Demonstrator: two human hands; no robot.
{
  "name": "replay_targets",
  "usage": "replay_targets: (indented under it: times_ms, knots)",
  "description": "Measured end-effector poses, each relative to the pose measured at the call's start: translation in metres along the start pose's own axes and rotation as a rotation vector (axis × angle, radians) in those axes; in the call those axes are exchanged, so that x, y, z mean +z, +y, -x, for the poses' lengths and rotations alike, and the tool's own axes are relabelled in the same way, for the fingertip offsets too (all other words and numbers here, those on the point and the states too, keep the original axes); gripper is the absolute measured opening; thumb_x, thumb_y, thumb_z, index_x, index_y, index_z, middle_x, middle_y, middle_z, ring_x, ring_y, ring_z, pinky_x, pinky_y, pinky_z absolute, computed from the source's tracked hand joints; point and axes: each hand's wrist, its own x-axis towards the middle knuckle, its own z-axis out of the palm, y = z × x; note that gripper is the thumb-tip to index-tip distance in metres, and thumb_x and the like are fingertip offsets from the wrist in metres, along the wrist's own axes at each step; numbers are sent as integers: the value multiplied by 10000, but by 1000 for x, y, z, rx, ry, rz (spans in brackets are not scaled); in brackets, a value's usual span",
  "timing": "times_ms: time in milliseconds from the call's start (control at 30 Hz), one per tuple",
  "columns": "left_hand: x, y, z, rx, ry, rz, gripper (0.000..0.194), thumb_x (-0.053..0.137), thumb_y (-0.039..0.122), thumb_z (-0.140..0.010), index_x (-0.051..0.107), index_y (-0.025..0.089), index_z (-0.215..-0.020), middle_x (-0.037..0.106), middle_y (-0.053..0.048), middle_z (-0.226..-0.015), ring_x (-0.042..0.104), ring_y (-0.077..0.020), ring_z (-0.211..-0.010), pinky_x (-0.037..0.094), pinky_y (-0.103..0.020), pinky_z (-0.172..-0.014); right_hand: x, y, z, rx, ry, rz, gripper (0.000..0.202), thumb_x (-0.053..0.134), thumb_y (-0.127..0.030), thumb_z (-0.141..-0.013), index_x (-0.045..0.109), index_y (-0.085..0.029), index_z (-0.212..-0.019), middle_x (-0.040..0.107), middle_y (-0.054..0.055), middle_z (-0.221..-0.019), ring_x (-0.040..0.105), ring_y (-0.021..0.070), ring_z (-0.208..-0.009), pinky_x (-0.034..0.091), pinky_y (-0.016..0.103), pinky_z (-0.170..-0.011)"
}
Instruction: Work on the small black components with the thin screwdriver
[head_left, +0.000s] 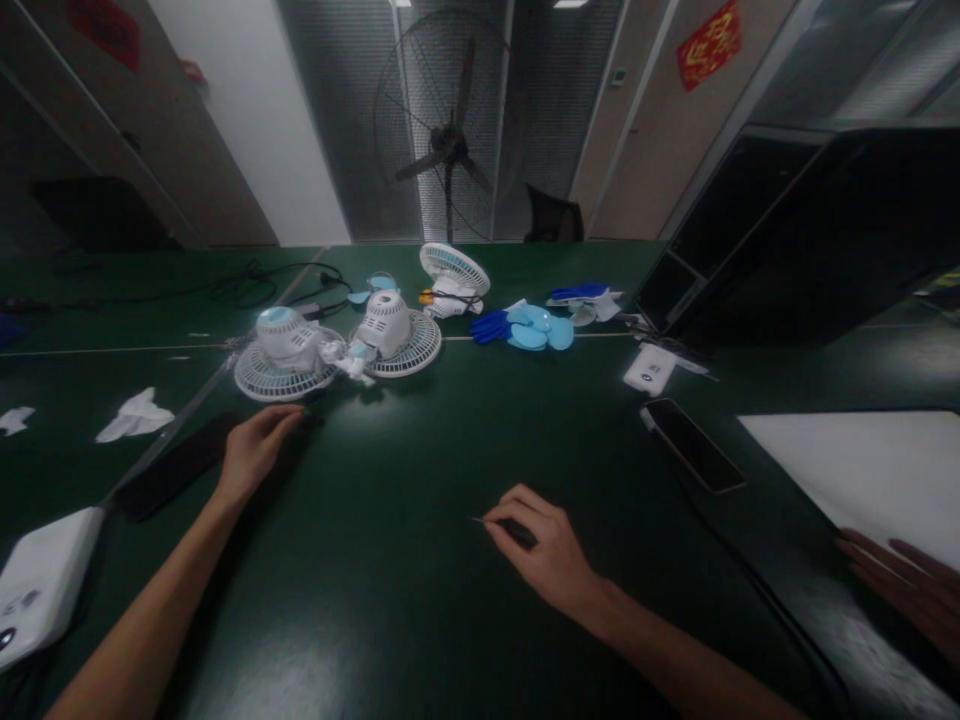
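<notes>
So the right hand [544, 545] has thumb and index pinched on a thin bit [475, 519], too small to make out, just above or on the green surface [420, 620]. The left hand [255, 450] is curled with its fingertips close together, can't tell if there's anything in them. Just beyond it sits a fan [281, 335], grille down, with a second fan [388, 325] right beside that one. Light blue blades [536, 328] lie well beyond the right hand, a phone [697, 445] off to its right, and someone else's hand [907, 580] further right.
</notes>
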Motion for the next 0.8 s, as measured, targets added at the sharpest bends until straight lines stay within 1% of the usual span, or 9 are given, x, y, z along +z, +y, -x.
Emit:
replay_targets:
  times_ms: [133, 267, 400, 467, 667, 800]
  knots:
    - [5, -1, -2, 30, -20, 18, 553, 626, 618, -889, 749, 152, -1161, 768, -116, -1214, 735, -300, -1073, 570, -347, -962, 0, 0, 1, 10, -14, 5, 109, 640, -216, -1033, 748, -227, -1040, 675, 33, -1025, 688, 170, -869, 566, 301, -778]
    - [5, 2, -2, 129, -5, -43, 485, 582, 582, -937, 750, 160, -1108, 762, -120, -1197, 727, -296, -1065, 548, -377, -1003, 1, 2, 2, 10, -13, 19, 101, 653, -202, -1024, 749, -230, -1039, 674, 29, -1029, 690, 170, -881, 563, 302, -784]
    - [4, 1, -2, 219, 27, -122, 438, 536, 551, -980, 742, 184, -1100, 755, -108, -1187, 718, -286, -1067, 545, -362, -976, 0, 1, 1, 0, -7, 12, 107, 650, -199, -1025, 749, -233, -1047, 675, 27, -1021, 691, 167, -874, 564, 298, -776]
    - [4, 0, -3, 238, 35, -151, 427, 517, 536, -992, 740, 188, -1099, 750, -108, -1186, 715, -283, -1060, 543, -355, -960, 0, 0, 0, 4, -6, 7, 111, 647, -203, -1026, 751, -231, -1051, 675, 30, -1022, 691, 169, -871, 566, 296, -771]
    - [3, 2, -3, 290, 0, -186, 425, 484, 514, -1013, 735, 177, -1079, 730, -116, -1155, 703, -275, -1026, 532, -345, -924, 0, 0, 0, 2, 3, 14, 111, 646, -224, -1028, 756, -235, -1029, 686, 34, -1012, 698, 178, -883, 566, 303, -789]
    - [4, 1, -4, 310, 8, -208, 423, 476, 515, -1018, 729, 178, -1067, 714, -120, -1148, 696, -276, -1019, 528, -350, -917, 1, 1, -1, -4, 4, 24, 121, 636, -249, -1037, 756, -234, -1043, 688, 41, -1013, 698, 178, -871, 569, 305, -781]
